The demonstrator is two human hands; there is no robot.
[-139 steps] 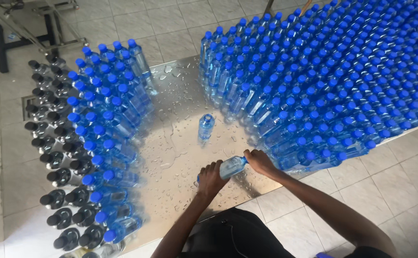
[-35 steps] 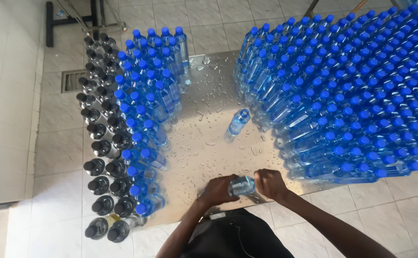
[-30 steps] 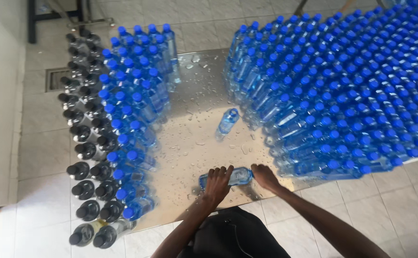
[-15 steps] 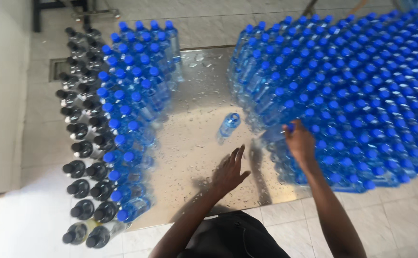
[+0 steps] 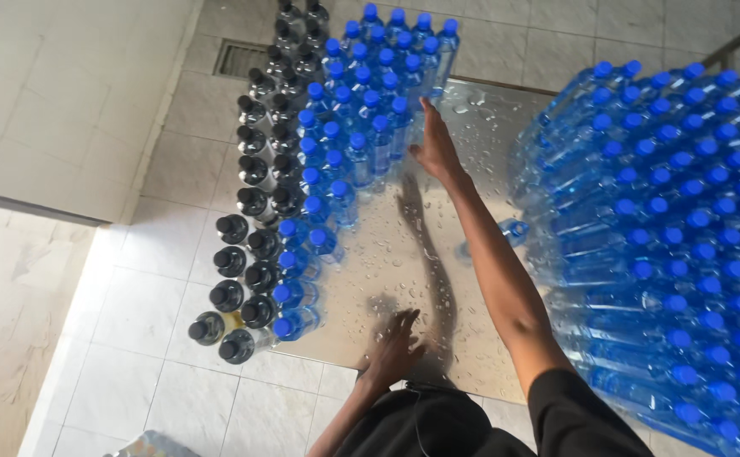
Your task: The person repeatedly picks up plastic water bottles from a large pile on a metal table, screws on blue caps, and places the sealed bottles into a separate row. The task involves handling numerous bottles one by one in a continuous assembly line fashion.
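Right hand (image 5: pixel 437 148): empty, fingers spread, reaching to blue-capped bottles (image 5: pixel 361 127) massed upright along table (image 5: pixel 404 254) left edge. Left hand (image 5: pixel 395 343): empty, flat on near edge, bracing. Black-capped bottles (image 5: pixel 251 220) outermost.

1. The floor (image 5: pixel 175 182) is laid with large pale square tiles with thin grout lines, lit evenly by soft daylight.
2. A metal floor drain grate (image 5: pixel 241 59) sits in the tiles near the top.
3. At the left a pale tiled wall (image 5: pixel 65 93) meets the floor along a dark edge that runs on a slant; below it the tiles look warmer and faintly marbled (image 5: pixel 14 296).
4. A shiny metal table (image 5: pixel 404 245) fills the middle, its surface wet with scattered drops and mirroring dim shadows.
5. A thin metal bar (image 5: pixel 738 38) crosses the top right corner.
6. A bluish wrapped bundle (image 5: pixel 145 444) pokes in at the bottom edge.
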